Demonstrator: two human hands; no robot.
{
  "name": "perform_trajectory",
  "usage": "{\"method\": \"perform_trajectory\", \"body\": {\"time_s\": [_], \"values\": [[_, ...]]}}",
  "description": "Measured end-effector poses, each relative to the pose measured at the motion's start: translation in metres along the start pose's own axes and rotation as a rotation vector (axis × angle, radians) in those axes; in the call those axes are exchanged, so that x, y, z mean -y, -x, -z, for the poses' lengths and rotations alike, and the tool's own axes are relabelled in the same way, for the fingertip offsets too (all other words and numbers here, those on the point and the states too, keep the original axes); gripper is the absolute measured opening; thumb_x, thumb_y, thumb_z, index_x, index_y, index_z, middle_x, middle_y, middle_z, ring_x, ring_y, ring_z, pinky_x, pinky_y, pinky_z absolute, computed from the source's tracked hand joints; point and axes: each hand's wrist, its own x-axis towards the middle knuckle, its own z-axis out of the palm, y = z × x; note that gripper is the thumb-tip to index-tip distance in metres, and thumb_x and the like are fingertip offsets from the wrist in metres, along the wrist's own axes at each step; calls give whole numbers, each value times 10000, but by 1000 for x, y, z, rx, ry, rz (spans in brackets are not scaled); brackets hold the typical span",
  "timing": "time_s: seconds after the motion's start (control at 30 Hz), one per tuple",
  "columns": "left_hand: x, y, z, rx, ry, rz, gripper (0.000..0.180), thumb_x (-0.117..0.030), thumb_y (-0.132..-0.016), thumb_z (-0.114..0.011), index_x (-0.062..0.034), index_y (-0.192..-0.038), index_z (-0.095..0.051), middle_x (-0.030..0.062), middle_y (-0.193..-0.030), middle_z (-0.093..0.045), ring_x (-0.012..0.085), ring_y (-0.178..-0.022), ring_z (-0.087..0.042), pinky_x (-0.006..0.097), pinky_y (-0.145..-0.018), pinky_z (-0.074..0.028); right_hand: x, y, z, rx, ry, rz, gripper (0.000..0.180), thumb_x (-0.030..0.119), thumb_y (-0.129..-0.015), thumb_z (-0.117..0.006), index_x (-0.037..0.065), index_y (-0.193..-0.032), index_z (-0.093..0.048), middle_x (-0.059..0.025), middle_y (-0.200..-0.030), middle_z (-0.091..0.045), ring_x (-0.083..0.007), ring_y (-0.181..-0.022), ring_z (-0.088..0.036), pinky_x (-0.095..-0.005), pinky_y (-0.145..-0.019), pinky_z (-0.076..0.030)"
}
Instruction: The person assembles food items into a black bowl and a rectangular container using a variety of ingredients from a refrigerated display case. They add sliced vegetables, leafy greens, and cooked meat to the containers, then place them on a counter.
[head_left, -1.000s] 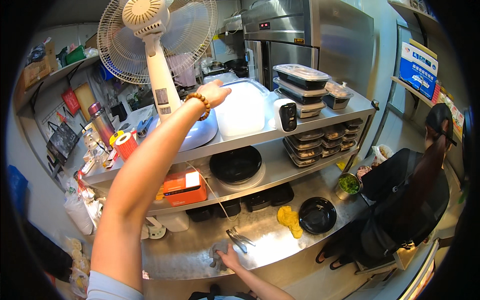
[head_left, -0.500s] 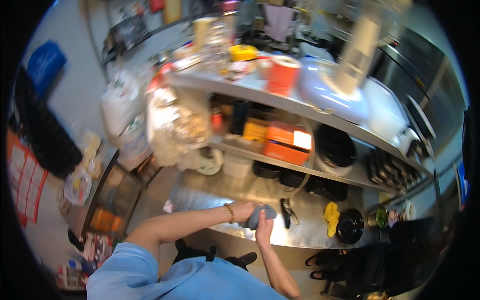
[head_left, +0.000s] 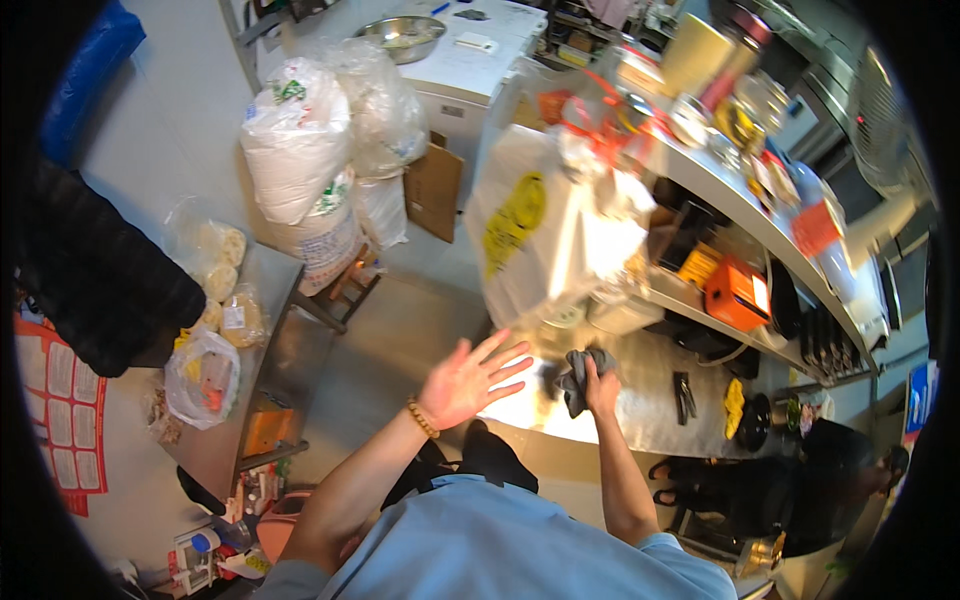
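Note:
My left hand [head_left: 465, 383] is held up over the floor by the near left end of the steel worktable, fingers spread, holding nothing. A bead bracelet [head_left: 422, 418] circles that wrist. In my right hand [head_left: 602, 387] a crumpled grey cloth [head_left: 580, 380] is gripped, just above the steel worktable [head_left: 650, 410]. Right of it, a dark-handled tool [head_left: 684, 398], like pliers or tongs, lies on the table. Farther right are a yellow cloth [head_left: 734, 407] and a black bowl [head_left: 753, 422].
A large white plastic bag [head_left: 530, 215] hangs at the shelf's end. An orange box [head_left: 737, 294] stands on the lower shelf. White sacks [head_left: 297, 150] are stacked on a stool. Bagged food [head_left: 240, 315] rests on the left table. Another person in black [head_left: 780, 490] is at right.
The view has swung left. My left hand has come off the grey cloth and opened, moving away to the left; my right hand still holds the cloth.

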Motion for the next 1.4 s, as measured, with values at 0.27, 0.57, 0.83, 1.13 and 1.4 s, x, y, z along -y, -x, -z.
{"method": "perform_trajectory", "body": {"time_s": [0.27,0.57,0.83,1.13,1.4], "values": [[-167,70,156,-905,-282,-94,496,-369,-966,-544,-55,-1344,-480,150,-1180,-642,250,-1007,-637,373,-888,-518,129,34,-179,919,179,570,479,412,-807,-731,29,-1087,-671,-155,-902,-716,-322,-836,-687,-406,-786,-535],[-368,36,159,-1074,-508,-158,334,-205,-968,-553,-59,-1268,-526,140,-1086,-661,238,-879,-653,365,-744,-538,394,-99,-458,1014,192,484,425,399,-820,-665,40,-1040,-720,-202,-1004,-701,-375,-906,-677,-426,-842,-536],[-501,-35,286,-696,-454,-64,565,-461,-955,-548,-112,-1382,-426,128,-1337,-504,312,-1132,-545,672,-1004,-377,424,-356,-494,670,173,88,396,376,-805,-642,26,-969,-728,-223,-1042,-687,-380,-1018,-646,-443,-896,-517],[-633,-366,325,-580,-490,44,316,-284,-1008,-448,-49,-1163,-592,76,-1076,-626,180,-918,-599,321,-827,-513,315,-642,-367,376,135,-526,328,248,-852,-568,42,-1067,-708,-170,-1166,-666,-346,-1094,-631,-426,-915,-520],[-639,-685,140,27,-1493,221,412,-246,-990,-509,18,-1306,-504,129,-1155,-626,222,-963,-640,349,-800,-551,114,-802,-210,-110,143,-828,332,285,-821,-591,60,-1025,-726,-192,-1091,-686,-358,-1026,-658,-422,-912,-525]]}}
